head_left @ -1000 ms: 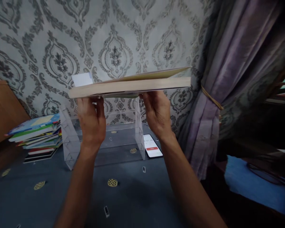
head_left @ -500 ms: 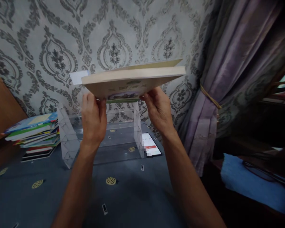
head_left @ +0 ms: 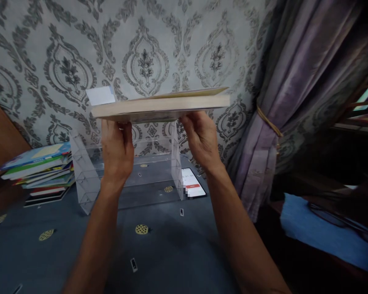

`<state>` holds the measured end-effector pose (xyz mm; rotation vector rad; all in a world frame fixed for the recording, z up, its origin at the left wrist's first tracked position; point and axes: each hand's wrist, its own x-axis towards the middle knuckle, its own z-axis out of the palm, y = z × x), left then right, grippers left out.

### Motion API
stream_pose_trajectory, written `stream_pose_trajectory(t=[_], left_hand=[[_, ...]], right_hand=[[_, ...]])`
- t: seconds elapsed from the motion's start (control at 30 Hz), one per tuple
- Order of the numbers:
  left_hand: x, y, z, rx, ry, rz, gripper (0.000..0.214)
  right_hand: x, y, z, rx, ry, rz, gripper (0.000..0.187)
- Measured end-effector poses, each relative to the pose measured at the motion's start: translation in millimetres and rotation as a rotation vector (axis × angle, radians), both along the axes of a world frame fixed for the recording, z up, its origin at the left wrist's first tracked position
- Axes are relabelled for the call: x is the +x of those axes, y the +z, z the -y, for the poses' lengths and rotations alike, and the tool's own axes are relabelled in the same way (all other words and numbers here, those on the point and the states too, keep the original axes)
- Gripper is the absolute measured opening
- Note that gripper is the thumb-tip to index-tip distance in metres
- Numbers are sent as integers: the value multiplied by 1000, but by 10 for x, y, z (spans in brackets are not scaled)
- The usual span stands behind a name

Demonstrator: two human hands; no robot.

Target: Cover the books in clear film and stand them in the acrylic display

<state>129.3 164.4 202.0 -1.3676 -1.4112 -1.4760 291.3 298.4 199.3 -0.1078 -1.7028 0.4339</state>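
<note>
Grey damask wallpaper [head_left: 49, 53] filled the background, with a purple curtain [head_left: 282, 73] tied back on the right. Below it lay a desk [head_left: 159, 253] covered in blue-grey cloth with yellow dots.

Both hands were raised above the desk, holding a book [head_left: 159, 107] flat and nearly level in front of the wall. The left hand [head_left: 116, 149] gripped the book's near edge towards its left end, fingers curled up against the underside. The right hand [head_left: 202, 141] gripped the same edge further right, in the same way. The top cover stood slightly lifted at the right end. A white slip [head_left: 100, 95] stuck out at the book's far left corner.

Beneath the book, near the desk's back edge, stood a clear plastic rack [head_left: 86, 179] with stepped side walls; the dotted cloth showed through it. A phone [head_left: 194, 188] with a lit screen lay just beside the rack's right wall. A stack of colourful books [head_left: 37, 171] lay flat towards the back left corner, just left of the rack. Past the desk's right edge sat a blue cushion [head_left: 319, 232].
</note>
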Motion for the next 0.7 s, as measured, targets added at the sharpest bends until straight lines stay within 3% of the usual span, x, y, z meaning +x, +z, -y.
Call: stream_pose_trajectory(t=[0.3,0.5,0.7], left_hand=[[32,15,27,35,7,-48,15],[38,6,8,8,6,-32,16],[32,28,-49,15,6,10,17]], right_hand=[[11,17,47,22,-3,-76,40],[-9,-18,-65,-17,15,-13,40],[7,10,-11,17,0,-8,44]])
